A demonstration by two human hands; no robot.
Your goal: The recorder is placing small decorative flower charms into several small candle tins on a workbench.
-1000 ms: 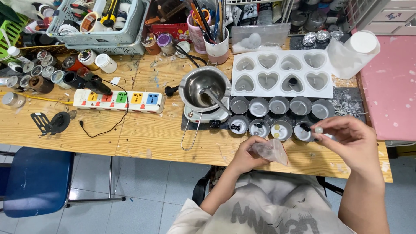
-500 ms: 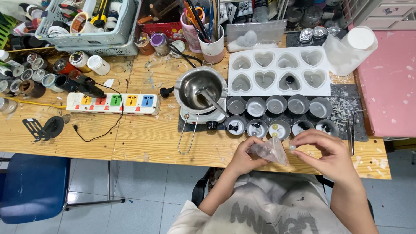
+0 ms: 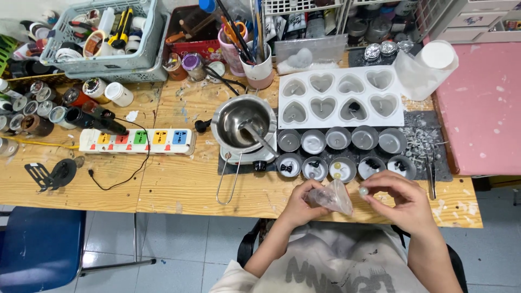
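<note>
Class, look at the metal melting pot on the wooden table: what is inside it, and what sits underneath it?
Inside the metal pot a metal utensil leans over the rim; whether wax is in it cannot be told. Under it sits a small white hot plate, mostly covered, on a dark mat.

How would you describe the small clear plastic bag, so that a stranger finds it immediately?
Start at the white heart-shaped silicone mould on the wooden table. Move down past the two rows of small round metal tins to the table's near edge. There the left hand holds a small, crumpled, clear plastic bag; it is the only soft, transparent thing there.
</note>
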